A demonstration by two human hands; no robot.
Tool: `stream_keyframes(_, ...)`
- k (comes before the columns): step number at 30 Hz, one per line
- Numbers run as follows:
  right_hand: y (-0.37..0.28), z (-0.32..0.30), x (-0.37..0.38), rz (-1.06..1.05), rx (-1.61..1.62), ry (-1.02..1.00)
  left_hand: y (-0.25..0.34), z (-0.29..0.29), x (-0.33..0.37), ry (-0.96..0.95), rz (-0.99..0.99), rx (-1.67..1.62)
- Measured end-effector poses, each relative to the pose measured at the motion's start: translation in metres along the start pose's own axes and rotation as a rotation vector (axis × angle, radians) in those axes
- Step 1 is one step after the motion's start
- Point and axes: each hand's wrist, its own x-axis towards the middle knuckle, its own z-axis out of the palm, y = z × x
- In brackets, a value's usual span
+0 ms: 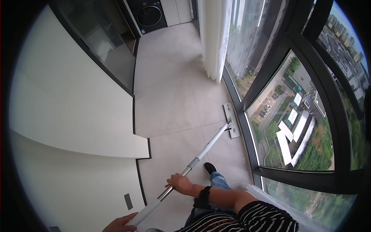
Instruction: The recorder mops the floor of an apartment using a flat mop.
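I had my right hand (181, 184) wrapped around the metal middle of a long flat mop with a white and silver pole (201, 154), fingers closed tight on the shaft. My left hand (120, 224) gripped the white top end of the same pole, down at the lower edge of my view, and it too was clamped on it. From my right hand the pole ran forward and to the right to the pale rectangular mop head (231, 120), which lay flat on the light grey tiled floor (174, 96) well ahead of both hands, right against the dark window frame (247, 131). Just beyond my right hand was my black shoe (210, 168). Far ahead hung a white sheer curtain (214, 38), and beyond it stood a dark front-loading washing machine (148, 15)
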Motion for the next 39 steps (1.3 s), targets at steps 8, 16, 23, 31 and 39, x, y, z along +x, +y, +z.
stream_keyframes(8, 0.117, -0.029, 0.041, 0.110, -0.144, 0.031, 0.012, 0.030, 0.115, -0.043, 0.131, -0.205)
stream_keyframes(16, 0.072, 0.071, 0.000, -0.085, -0.288, -0.684, -0.173, 0.079, 0.106, -0.047, 0.102, -0.759)
stream_keyframes(23, -0.068, 0.146, -0.098, -0.589, 0.284, -1.289, -0.301, 0.154, 0.044, 0.076, -0.201, -1.013)
stream_keyframes(31, 0.010, 0.122, 0.001, -0.467, 0.056, -1.067, -0.247, 0.145, 0.096, -0.066, -0.068, -1.344)
stream_keyframes(39, 0.138, 0.068, 0.207, 0.198, -0.749, -0.572, -0.046, 0.059, 0.302, -0.251, 0.401, -1.537)
